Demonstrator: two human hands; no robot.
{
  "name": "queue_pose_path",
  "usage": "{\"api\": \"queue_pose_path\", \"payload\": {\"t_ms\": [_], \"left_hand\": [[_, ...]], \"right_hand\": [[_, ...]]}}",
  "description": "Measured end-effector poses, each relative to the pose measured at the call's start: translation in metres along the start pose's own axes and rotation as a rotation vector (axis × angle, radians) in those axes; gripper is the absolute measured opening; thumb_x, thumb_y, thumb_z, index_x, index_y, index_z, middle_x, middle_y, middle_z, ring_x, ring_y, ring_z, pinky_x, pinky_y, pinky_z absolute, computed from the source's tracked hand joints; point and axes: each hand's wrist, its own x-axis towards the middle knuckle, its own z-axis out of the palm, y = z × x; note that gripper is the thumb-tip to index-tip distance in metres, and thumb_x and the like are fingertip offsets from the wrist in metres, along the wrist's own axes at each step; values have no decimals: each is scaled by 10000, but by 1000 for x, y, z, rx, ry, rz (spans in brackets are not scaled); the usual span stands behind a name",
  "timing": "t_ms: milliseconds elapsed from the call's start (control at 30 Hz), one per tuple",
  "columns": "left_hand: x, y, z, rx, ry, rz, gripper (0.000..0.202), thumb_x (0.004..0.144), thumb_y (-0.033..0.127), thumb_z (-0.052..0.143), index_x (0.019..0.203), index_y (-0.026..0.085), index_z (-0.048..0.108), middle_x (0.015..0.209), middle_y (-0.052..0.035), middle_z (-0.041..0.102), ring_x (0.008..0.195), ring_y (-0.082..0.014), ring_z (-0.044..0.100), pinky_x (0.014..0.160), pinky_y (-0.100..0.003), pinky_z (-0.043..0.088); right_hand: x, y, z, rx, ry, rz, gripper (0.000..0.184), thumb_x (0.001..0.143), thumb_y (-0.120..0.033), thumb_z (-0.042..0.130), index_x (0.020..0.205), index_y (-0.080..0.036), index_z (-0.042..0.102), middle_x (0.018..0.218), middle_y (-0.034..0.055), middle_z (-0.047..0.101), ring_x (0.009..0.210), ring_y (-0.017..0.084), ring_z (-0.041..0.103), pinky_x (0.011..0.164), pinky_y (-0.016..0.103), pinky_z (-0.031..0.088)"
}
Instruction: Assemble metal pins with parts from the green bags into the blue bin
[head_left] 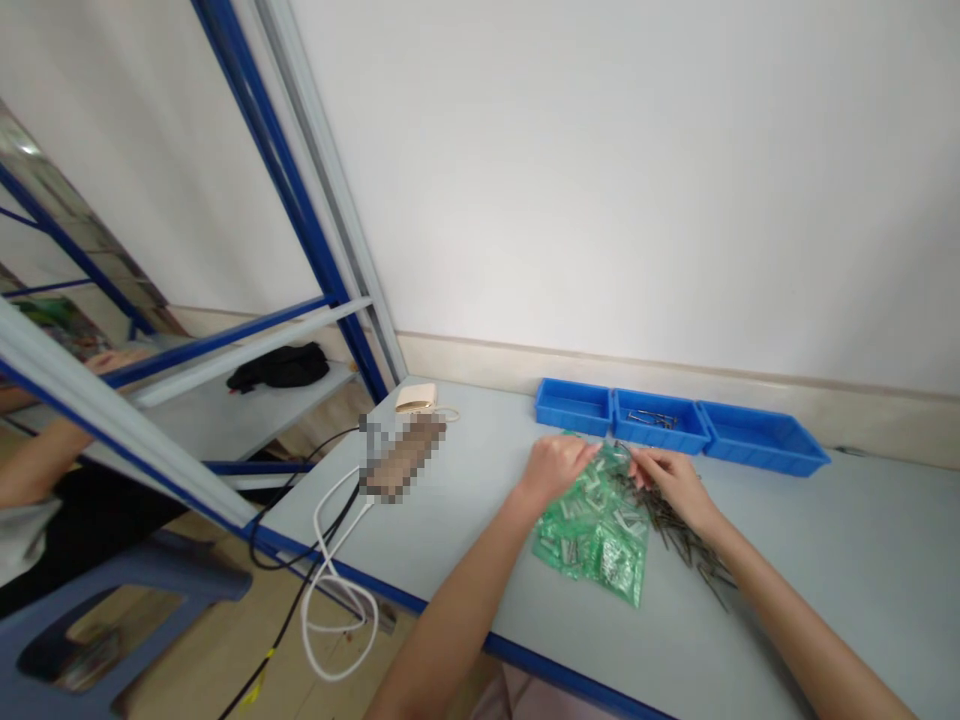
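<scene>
A green plastic bag (596,535) with small metal parts inside lies on the grey table (825,540). My left hand (555,468) is closed on the bag's top left edge. My right hand (675,482) pinches the bag's upper right corner, its fingers pressed together. A loose heap of thin dark metal pins (686,540) is spread on the table under and beside my right wrist.
Three blue bins (679,422) stand in a row along the wall; the middle one holds a few metal parts. A cream charger (416,398) and white and black cables (330,560) lie at the left table edge. A blue shelf frame (300,215) and another person's arm (30,470) are at the left.
</scene>
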Motion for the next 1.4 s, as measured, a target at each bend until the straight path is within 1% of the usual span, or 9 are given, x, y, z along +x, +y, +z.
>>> {"api": "queue_pose_path", "payload": {"t_ms": [100, 167, 233, 300, 367, 533, 733, 1000, 1400], "left_hand": [[9, -33, -36, 13, 89, -311, 470, 990, 300, 225, 723, 173, 591, 698, -31, 650, 663, -131, 603, 628, -236, 392], [8, -62, -64, 35, 113, -504, 393, 979, 336, 275, 809, 193, 599, 776, -21, 670, 730, -148, 616, 666, -242, 403], [0, -95, -89, 115, 112, -570, 325, 961, 379, 321, 925, 204, 593, 883, -35, 676, 857, -188, 611, 759, -282, 418], [-17, -129, -109, 211, 78, -562, 338, 953, 403, 318, 1003, 188, 574, 996, -71, 663, 996, -225, 573, 890, -351, 395], [-38, -159, -122, 269, -2, -539, 339, 955, 381, 292, 1064, 181, 543, 1106, -84, 634, 1079, -232, 536, 1008, -419, 312], [-82, -205, -134, 287, -266, -541, 375, 956, 399, 244, 1160, 210, 495, 1245, -66, 578, 1190, -229, 479, 1108, -538, 73], [-96, -210, -135, 289, -360, -532, 435, 958, 401, 187, 1266, 243, 451, 1328, -44, 521, 1245, -214, 442, 1115, -544, 51], [-103, -215, -130, 320, -378, -486, 433, 951, 304, 172, 1260, 268, 473, 1346, -30, 502, 1253, -200, 433, 1114, -543, 57], [-102, -217, -126, 293, -378, -487, 426, 957, 353, 190, 1242, 271, 495, 1333, -31, 515, 1254, -197, 430, 1108, -557, 48]], "right_hand": [[39, -5, -15, -240, 119, 91, 554, 904, -543, 339, 608, -185, 641, 559, 31, 617, 579, 173, 578, 593, 270, 383], [57, -10, -25, -527, 169, 136, 549, 930, -482, 322, 645, -173, 676, 640, 70, 647, 654, 200, 602, 594, 282, 361], [60, -15, -33, -840, 265, 65, 529, 937, -443, 326, 712, -140, 696, 753, 126, 657, 718, 228, 601, 580, 295, 333], [44, -16, -36, -1031, 412, -86, 497, 940, -431, 326, 825, -126, 700, 867, 152, 645, 760, 234, 583, 575, 301, 318], [15, -12, -35, -1037, 519, -206, 454, 950, -410, 314, 916, -156, 688, 898, 120, 638, 749, 210, 563, 587, 297, 327], [-50, 12, -27, -859, 438, -307, 450, 958, -386, 293, 774, -180, 649, 813, 74, 637, 730, 185, 560, 658, 295, 374], [-44, 31, -26, -679, 337, -179, 484, 953, -448, 264, 757, -201, 631, 805, 55, 660, 750, 190, 593, 671, 291, 397], [-46, 35, -25, -718, 268, -222, 505, 945, -470, 263, 726, -202, 631, 764, 67, 656, 701, 197, 589, 650, 306, 393], [-46, 31, -23, -827, 246, -259, 461, 947, -430, 285, 739, -211, 634, 780, 72, 659, 698, 204, 587, 645, 326, 385]]}}
